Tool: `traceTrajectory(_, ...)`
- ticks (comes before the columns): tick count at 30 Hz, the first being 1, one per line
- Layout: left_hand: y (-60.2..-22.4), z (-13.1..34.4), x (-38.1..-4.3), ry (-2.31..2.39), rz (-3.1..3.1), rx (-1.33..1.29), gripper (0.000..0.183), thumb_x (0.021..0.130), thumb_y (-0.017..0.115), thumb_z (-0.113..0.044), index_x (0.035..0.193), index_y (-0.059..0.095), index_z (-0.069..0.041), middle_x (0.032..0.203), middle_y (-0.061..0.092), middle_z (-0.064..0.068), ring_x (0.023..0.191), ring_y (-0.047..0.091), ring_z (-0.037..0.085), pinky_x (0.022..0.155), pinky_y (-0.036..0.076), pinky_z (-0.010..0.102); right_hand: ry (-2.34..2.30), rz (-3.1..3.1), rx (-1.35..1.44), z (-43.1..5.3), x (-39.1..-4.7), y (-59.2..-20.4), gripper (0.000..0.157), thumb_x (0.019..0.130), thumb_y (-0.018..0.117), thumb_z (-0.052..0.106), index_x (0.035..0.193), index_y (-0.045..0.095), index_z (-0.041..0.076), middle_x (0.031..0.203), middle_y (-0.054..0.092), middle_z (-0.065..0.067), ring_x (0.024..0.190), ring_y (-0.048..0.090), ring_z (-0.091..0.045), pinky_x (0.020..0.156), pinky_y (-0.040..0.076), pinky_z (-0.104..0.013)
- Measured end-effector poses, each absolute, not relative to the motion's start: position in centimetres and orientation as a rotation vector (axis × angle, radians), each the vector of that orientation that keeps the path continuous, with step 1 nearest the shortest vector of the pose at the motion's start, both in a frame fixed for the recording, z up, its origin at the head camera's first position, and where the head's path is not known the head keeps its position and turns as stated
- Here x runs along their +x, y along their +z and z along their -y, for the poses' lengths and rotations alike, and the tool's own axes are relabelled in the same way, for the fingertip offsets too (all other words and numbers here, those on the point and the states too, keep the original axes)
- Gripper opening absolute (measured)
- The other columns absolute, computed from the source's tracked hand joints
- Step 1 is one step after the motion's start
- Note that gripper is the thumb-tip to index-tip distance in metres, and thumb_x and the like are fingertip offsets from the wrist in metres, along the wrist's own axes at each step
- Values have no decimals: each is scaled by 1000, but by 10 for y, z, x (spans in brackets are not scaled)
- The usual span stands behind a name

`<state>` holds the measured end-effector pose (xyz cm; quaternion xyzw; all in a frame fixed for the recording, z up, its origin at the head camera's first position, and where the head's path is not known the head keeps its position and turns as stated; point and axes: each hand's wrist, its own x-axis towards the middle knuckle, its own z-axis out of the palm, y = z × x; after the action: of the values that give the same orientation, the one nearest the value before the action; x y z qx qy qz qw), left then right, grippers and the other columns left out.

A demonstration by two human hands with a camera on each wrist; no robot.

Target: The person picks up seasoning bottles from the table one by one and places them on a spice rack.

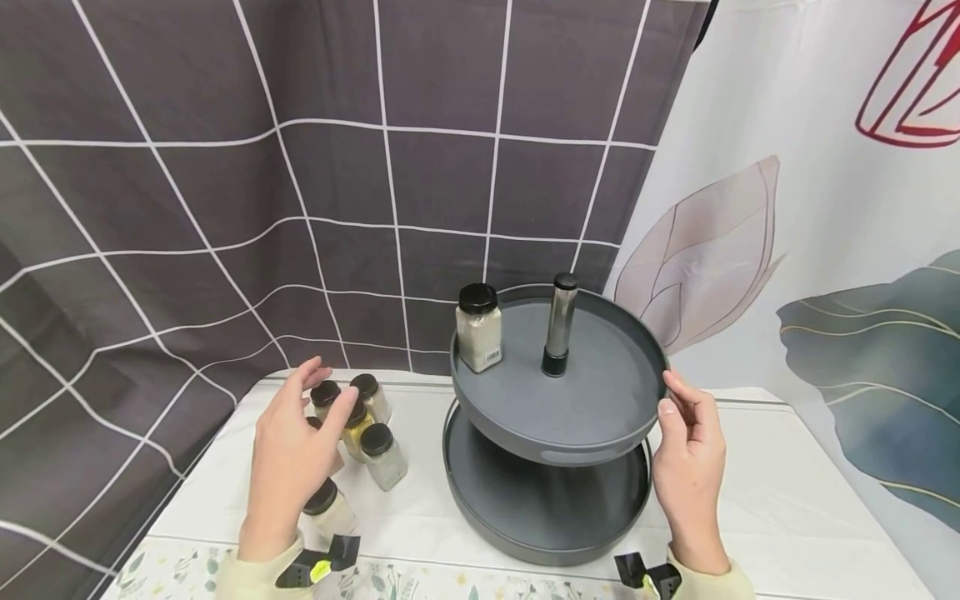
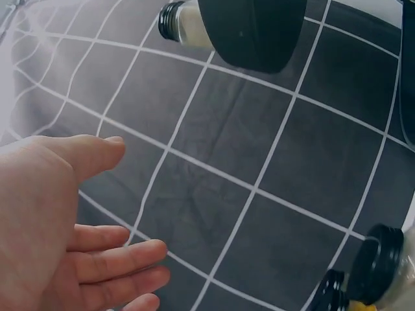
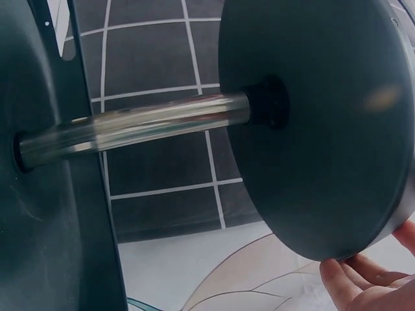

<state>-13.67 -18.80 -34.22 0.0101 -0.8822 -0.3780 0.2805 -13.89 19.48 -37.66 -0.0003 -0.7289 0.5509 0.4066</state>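
Note:
A dark grey two-tier spice rack has an upper tray (image 1: 600, 367), a lower tray (image 1: 543, 508) and a metal post (image 1: 560, 325) up the middle. My right hand (image 1: 692, 458) pinches the upper tray's rim at the right between thumb and fingers. In the right wrist view, the thumb (image 3: 338, 282) is at the tray's underside edge. One black-capped jar (image 1: 480, 329) of pale contents stands on the upper tray's left side. My left hand (image 1: 288, 458), fingers spread and holding nothing, hovers beside several black-capped spice jars (image 1: 384, 457), partly hiding some.
The white table (image 1: 780, 492) carries a floral strip (image 1: 420, 581) along its front edge. Behind it hangs a dark grid-patterned curtain (image 1: 442, 179), with a white leaf-print curtain (image 1: 832, 217) at the right. Another jar (image 1: 330, 510) stands near my left wrist.

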Motion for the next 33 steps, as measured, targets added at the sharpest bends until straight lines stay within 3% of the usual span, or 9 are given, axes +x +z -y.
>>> traceTrajectory(12, -370, 207, -123, -1008, 2460, 167, 61, 98, 64, -41, 141, 51, 0, 132, 61, 23, 122, 57, 42, 102, 44, 53, 1476, 1757, 95, -195, -141, -376, 25, 101, 49, -1, 123, 56, -12, 146, 54, -15, 138, 48, -17, 112, 37, -21)
traceTrajectory(19, -379, 217, -118, -965, 2582, 192, 66, 99, 60, -47, 141, 51, 3, 133, 61, 24, 126, 52, 47, 106, 37, 64, 1544, 1709, 133, -195, -142, -378, 25, 99, 49, -4, 123, 57, -6, 150, 49, -17, 140, 45, -18, 112, 35, -20)
traceTrajectory(27, -385, 228, -113, -961, 2748, 224, 71, 100, 56, -51, 144, 46, 4, 138, 55, 28, 127, 51, 48, 99, 44, 63, 1661, 1568, 314, -198, -145, -381, 25, 96, 51, -11, 119, 55, -7, 150, 48, -19, 143, 41, -21, 116, 30, -23)
traceTrajectory(33, -389, 235, -113, -962, 2889, 201, 78, 99, 53, -58, 145, 45, 5, 138, 54, 31, 128, 51, 48, 98, 46, 62, 1577, 1678, 287, -200, -144, -378, 28, 96, 50, -8, 124, 52, -13, 149, 50, -12, 141, 43, -20, 114, 34, -22)
